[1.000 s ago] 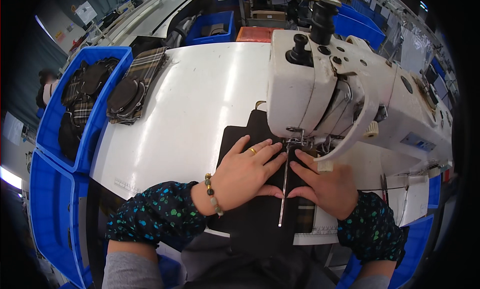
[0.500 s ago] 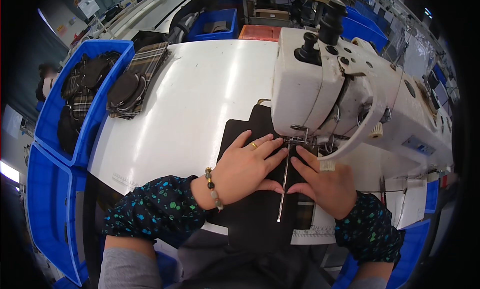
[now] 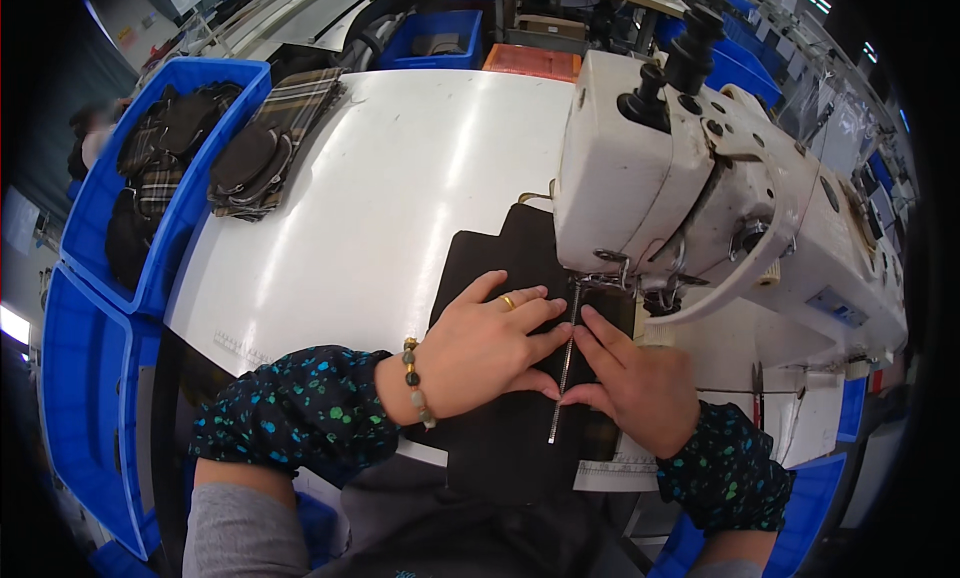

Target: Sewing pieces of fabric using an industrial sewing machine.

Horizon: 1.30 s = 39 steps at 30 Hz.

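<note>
A black fabric piece (image 3: 500, 468) lies flat under the head of a white sewing machine (image 3: 625, 168). Along it runs a narrow zipper with silvery teeth (image 3: 555, 418), its far end reaching the presser foot area. My left hand (image 3: 480, 346) rests on the fabric left of the zipper, fingers spread and thumb at the zipper's edge. To the right of the zipper, my right hand (image 3: 640, 388) presses down with fingers stretched out, its thumb close to the left one. Plaid fabric (image 3: 602, 433) peeks out beneath my right hand. The needle is not clearly visible.
Blue bins (image 3: 75, 228) stand along the left, the upper one holding dark and plaid pieces. A stack of plaid pieces (image 3: 265, 158) lies on the white table (image 3: 390, 178). Scissors or a similar slim tool (image 3: 758, 393) lie at right. A ruler strip (image 3: 620, 468) marks the front edge.
My view has shifted slightly. Both hands' fingertips sit a little farther from the presser foot, nearer to me. The zipper and fabric look nearly unchanged.
</note>
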Each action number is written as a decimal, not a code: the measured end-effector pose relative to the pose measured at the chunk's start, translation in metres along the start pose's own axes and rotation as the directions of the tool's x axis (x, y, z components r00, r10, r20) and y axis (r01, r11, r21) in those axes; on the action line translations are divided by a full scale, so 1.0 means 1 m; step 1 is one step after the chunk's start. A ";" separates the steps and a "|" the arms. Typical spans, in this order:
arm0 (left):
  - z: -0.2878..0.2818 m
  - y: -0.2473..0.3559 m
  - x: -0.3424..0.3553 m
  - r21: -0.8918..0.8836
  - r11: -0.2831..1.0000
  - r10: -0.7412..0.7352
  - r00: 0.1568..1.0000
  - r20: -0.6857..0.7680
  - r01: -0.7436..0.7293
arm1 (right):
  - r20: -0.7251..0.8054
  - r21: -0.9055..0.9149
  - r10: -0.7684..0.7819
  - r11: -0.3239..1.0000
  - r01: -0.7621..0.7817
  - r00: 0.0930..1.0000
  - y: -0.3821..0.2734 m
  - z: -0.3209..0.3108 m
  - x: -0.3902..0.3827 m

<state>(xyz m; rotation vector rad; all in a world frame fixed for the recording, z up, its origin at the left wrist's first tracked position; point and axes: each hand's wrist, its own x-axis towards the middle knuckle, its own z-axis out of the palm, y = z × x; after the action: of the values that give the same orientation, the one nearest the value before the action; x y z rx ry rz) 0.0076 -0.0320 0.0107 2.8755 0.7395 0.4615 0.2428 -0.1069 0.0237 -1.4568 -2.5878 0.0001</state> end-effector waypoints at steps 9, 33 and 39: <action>0.003 -0.003 0.003 -0.011 1.000 -0.009 1.000 -0.007 0.008 | -0.030 -0.036 0.011 0.999 -0.012 0.999 0.002 0.001 0.002; 0.003 0.019 -0.022 -0.001 1.000 0.002 1.000 0.005 -0.002 | -0.014 -0.001 0.026 1.000 -0.026 1.000 -0.007 0.000 -0.008; 0.006 0.004 -0.008 0.011 1.000 -0.021 1.000 0.019 0.021 | 0.007 -0.001 0.051 0.999 -0.051 0.999 0.004 0.005 0.008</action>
<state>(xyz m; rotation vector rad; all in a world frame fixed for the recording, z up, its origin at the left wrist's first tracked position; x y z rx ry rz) 0.0046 -0.0395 0.0036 2.8749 0.7707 0.4285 0.2417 -0.0976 0.0191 -1.5248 -2.5554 0.0109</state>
